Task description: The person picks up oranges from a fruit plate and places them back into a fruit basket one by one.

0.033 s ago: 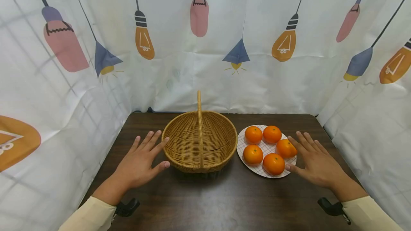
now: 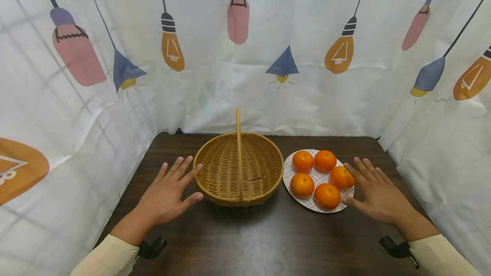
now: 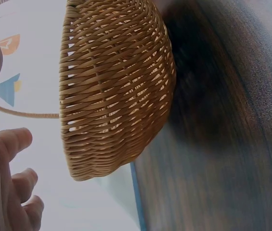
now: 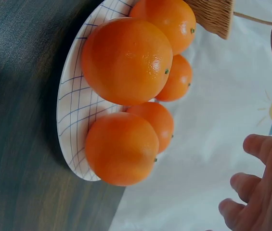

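A wicker basket (image 2: 258, 161) with a tall arched handle (image 2: 239, 156) stands at the middle of the table, nothing inside it. My left hand (image 2: 166, 195) hovers by its left side, fingers spread, its fingertips overlapping the rim in the head view. To the right of the basket, a white plate with thin grid lines (image 2: 316, 176) bears several oranges, among them a front one (image 2: 327, 196) and a back one (image 2: 325, 160). Over the plate's right edge my right hand (image 2: 381, 195) is spread, holding nothing. In the right wrist view its fingers (image 4: 256, 147) stand apart from the oranges (image 4: 126, 60).
The dark wooden table (image 2: 245, 242) carries the basket and plate. White cloth (image 2: 207, 93) printed with hanging lamps and bulbs closes off the back and both sides. A dark strap device sits at each wrist (image 2: 152, 248).
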`<act>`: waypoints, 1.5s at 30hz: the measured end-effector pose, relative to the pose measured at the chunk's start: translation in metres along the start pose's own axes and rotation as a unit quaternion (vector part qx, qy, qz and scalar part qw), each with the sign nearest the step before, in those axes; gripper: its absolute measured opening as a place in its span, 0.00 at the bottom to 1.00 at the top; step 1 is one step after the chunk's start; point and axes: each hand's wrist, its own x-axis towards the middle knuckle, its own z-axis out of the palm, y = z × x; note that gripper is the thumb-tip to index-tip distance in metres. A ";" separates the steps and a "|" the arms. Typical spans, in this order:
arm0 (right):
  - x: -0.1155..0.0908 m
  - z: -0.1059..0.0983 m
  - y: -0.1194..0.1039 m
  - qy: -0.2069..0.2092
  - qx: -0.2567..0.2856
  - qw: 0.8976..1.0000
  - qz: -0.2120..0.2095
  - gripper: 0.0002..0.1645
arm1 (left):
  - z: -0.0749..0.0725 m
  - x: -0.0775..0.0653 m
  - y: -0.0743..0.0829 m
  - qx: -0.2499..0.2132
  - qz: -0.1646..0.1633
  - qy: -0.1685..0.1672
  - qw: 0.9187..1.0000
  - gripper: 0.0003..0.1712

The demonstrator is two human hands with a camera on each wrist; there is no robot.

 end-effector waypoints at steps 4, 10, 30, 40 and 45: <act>0.000 0.001 0.000 0.013 0.000 1.000 -0.006 0.56 | 0.001 -0.001 -0.001 -0.002 -0.002 0.001 1.000 0.44; 0.003 0.000 -0.003 0.028 0.009 0.999 -0.012 0.54 | 0.003 -0.003 -0.004 -0.016 -0.009 0.013 1.000 0.42; 0.006 0.013 -0.012 0.009 0.020 1.000 0.011 0.54 | 0.014 0.009 -0.018 -0.241 -0.154 0.035 0.958 0.43; 0.006 0.025 -0.015 -0.001 0.037 0.999 0.028 0.52 | 0.023 0.015 -0.017 -0.306 -0.187 0.018 0.933 0.42; 0.006 0.034 -0.014 -0.013 0.045 0.998 0.040 0.51 | 0.026 0.018 -0.016 -0.324 -0.208 0.005 0.923 0.39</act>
